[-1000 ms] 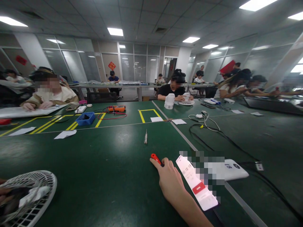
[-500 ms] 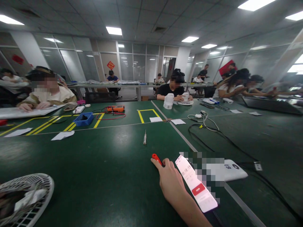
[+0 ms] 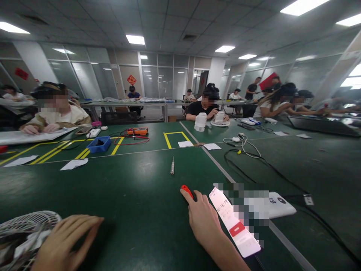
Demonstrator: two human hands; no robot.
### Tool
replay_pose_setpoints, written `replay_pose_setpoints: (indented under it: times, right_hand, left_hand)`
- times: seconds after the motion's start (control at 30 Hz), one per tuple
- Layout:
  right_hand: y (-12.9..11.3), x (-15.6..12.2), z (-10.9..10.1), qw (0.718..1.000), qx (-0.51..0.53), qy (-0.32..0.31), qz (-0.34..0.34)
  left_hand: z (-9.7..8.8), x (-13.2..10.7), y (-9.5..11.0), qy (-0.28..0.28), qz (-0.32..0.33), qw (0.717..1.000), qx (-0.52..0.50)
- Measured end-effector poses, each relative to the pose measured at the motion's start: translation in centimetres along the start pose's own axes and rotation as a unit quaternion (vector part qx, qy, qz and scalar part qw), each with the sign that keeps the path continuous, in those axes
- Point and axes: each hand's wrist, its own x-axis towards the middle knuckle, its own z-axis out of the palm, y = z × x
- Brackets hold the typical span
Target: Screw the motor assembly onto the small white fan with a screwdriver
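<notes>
My right hand (image 3: 203,216) rests on the green table with its fingers closed around a red object (image 3: 187,190), of which only the rounded end shows; the rest lies under my fingers. Just right of that hand is a lit phone (image 3: 235,224) with a timer on its screen. My left hand (image 3: 70,237) is at the lower left, fingers stretched and loosely curved, with nothing visible in it. It is in front of a white round grille (image 3: 42,216) holding cables and white parts, and partly covers it. A clear-handled screwdriver (image 3: 172,166) lies beyond my right hand.
A white power bank-like box (image 3: 278,205) and black cable (image 3: 270,165) are on the right. Farther off are a blue bin (image 3: 99,144), an orange multimeter (image 3: 137,131), a white cable (image 3: 251,145) and paper slips. Co-workers sit across the table.
My left hand has come into view at the lower left, over the edge of the white grille. My right hand stays on the red object. The view has tilted slightly.
</notes>
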Motion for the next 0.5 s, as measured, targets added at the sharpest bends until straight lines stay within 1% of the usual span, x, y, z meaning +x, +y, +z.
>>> replay_pose_setpoints:
  times: [0.03, 0.1, 0.17, 0.23, 0.3, 0.4, 0.5]
  right_hand:
    - [0.0, 0.0, 0.0, 1.000, 0.003, 0.001, 0.000]
    - [0.0, 0.0, 0.0, 1.000, 0.011, 0.003, -0.001]
    - [0.0, 0.0, -0.1, 1.000, 0.024, 0.008, -0.003]
    - [0.0, -0.1, -0.2, 0.999, 0.040, 0.019, -0.004]
    - [0.0, -0.1, -0.2, 0.998, 0.051, 0.029, -0.004]
    - [0.0, -0.3, -0.2, 0.998, 0.052, 0.026, 0.000]
    - [0.0, -0.4, -0.1, 0.999, 0.045, 0.030, 0.003]
  left_hand:
    - [0.8, 0.4, 0.8, -0.007, 0.032, 0.999, -0.014]
    - [2.4, 1.2, 3.1, -0.004, 0.066, 0.997, -0.035]
    - [3.7, 2.0, 5.4, -0.016, 0.080, 0.995, -0.056]
    - [4.7, 2.6, 7.2, -0.027, 0.078, 0.994, -0.071]
    - [5.6, 3.2, 8.5, -0.035, 0.077, 0.993, -0.085]
    - [6.9, 4.2, 9.8, -0.042, 0.080, 0.990, -0.110]
    - [8.1, 5.4, 11.0, -0.035, 0.076, 0.988, -0.132]
